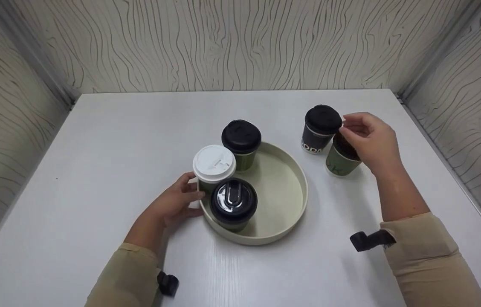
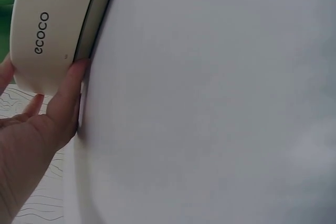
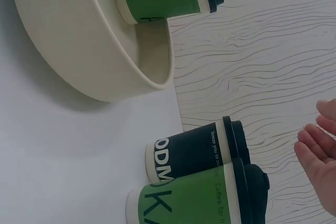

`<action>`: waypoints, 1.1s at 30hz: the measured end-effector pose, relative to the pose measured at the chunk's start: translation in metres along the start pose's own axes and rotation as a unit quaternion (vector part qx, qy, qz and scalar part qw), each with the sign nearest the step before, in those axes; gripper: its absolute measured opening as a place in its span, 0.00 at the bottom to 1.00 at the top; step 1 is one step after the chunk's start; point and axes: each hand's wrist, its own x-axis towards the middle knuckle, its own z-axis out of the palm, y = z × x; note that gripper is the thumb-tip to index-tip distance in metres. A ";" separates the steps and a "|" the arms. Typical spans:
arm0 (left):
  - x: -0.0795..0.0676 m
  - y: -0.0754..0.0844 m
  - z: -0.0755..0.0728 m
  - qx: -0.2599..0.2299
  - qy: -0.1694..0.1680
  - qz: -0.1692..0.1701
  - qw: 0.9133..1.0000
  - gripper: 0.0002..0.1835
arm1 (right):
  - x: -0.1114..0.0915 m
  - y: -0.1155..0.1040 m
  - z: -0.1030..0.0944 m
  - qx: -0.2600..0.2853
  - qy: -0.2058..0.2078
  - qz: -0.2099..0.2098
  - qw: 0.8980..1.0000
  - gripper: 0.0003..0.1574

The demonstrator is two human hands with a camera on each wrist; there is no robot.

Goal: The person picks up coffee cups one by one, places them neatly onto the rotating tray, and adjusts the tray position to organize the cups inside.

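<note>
My left hand (image 1: 175, 199) grips the left side of a round cream tray (image 1: 281, 192); the left wrist view shows thumb and fingers around the tray wall (image 2: 50, 35). Inside the tray stand a white-lidded cup (image 1: 214, 164), a cup with a glossy dark lid (image 1: 233, 202) and a black-lidded green cup (image 1: 242, 138). Over to the right, my right hand (image 1: 375, 140) hovers above a green paper cup (image 1: 339, 164), hiding part of its dark lid. Its fingers are loosely bent and hold nothing; the right wrist view shows a gap to the lids. Beside that cup is a dark-sleeved cup (image 1: 319, 128).
Everything stands on a white table (image 1: 108, 140). Panels with a wood-grain line pattern (image 1: 232, 47) enclose its back and sides. The two cups outside the tray stand close together, to the right of its rim.
</note>
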 end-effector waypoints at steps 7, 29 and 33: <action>-0.002 0.001 0.001 -0.004 -0.006 0.001 1.000 0.33 | 0.004 0.018 -0.013 0.010 0.020 0.006 1.000 0.30; -0.002 0.000 0.002 0.000 0.010 -0.005 1.000 0.33 | 0.003 0.068 -0.016 0.076 -0.035 0.107 0.991 0.55; -0.002 0.001 0.003 0.002 0.014 -0.007 1.000 0.33 | 0.002 0.073 -0.013 0.091 -0.054 0.114 0.988 0.56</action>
